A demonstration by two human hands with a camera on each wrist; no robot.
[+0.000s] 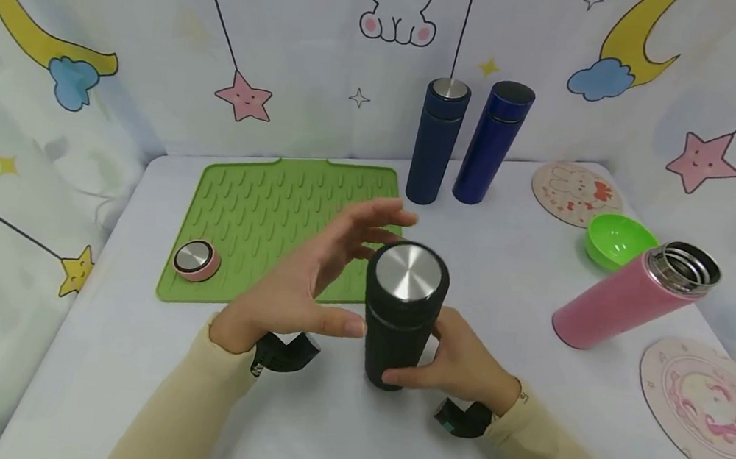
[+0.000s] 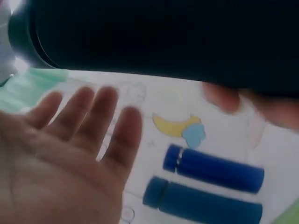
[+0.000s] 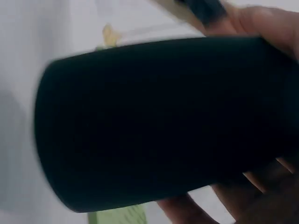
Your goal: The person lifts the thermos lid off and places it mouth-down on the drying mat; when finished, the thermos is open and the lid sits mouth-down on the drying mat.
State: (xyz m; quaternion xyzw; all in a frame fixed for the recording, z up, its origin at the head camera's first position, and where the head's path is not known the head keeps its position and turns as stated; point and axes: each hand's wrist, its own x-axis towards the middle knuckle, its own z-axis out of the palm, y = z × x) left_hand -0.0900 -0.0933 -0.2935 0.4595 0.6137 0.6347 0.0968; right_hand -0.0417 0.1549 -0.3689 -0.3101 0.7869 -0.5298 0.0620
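Note:
A black thermos with a brushed-steel disc on its lid stands nearly upright in front of me. My right hand grips its lower body, thumb across the near side and fingers around the back. Beside the lid, my left hand has its fingers spread, with the thumb tip right at the thermos's left side. In the left wrist view, that palm faces the camera with the fingers apart under the dark thermos body. The thermos fills most of the right wrist view, the right fingers below it.
A green mat carries a pink lid. Two blue thermoses stand at the back. To the right are a lidless pink thermos, a green bowl, and two round coasters on the white table.

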